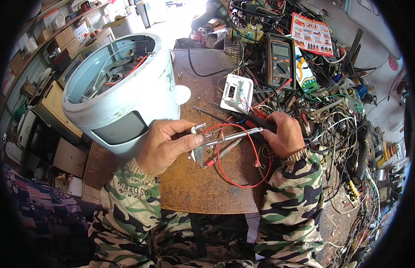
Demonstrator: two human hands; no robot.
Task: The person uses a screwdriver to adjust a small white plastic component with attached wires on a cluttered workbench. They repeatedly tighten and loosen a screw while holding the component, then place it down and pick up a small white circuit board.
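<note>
My left hand (165, 145) pinches a small metal bracket with a thin clear piece (198, 156) hanging below it. A long narrow metal strip (236, 136) runs from beside these fingers toward my right hand. A red wire (221, 167) loops around in front of the strip and over the table. My right hand (285, 134) is closed around a tool with a black and red handle (260, 120); its kind is not clear. On the table under the strip lies a thin probe-like rod with a red end (212, 163).
A pale blue round appliance housing (165, 85), its top off and wires inside, stands at the left on the wooden table (207, 192). A white socket-like plate (237, 91) lies ahead. Beyond it sit a multimeter (280, 62), a leaflet (312, 33) and tangled cables (337, 120).
</note>
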